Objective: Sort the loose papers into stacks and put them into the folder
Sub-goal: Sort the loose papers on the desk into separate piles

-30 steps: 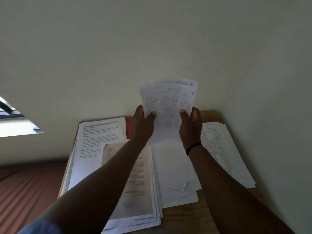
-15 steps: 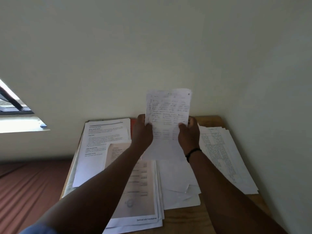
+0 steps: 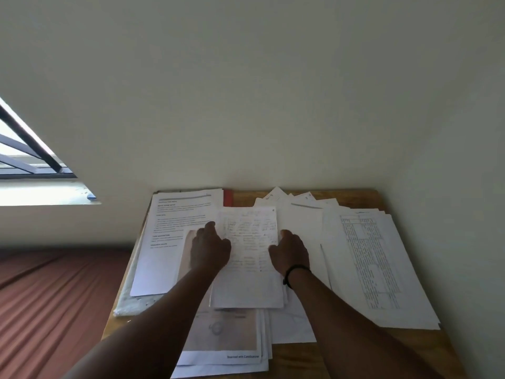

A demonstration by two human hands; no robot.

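A small stack of handwritten papers (image 3: 250, 242) lies flat on the paper piles in the middle of the wooden table (image 3: 300, 359). My left hand (image 3: 210, 250) holds its left edge and my right hand (image 3: 290, 254) holds its right edge, fingers curled at the sides. A printed text stack (image 3: 175, 236) lies to the left. A scanned page stack (image 3: 221, 340) lies near me, partly under my left forearm. A stack with a printed table (image 3: 369, 258) lies to the right. Only a red strip of the folder (image 3: 228, 198) shows at the back, the rest covered by papers.
Blank white sheets (image 3: 300, 225) and fanned loose sheets (image 3: 284, 196) lie behind my right hand. Walls stand close behind and to the right of the table. A window (image 3: 30, 165) is at the left, above a red-brown ribbed surface (image 3: 54, 296).
Both hands have lowered the handwritten papers from upright in front of the wall down flat onto the piles on the table. The view has tilted and moved closer.
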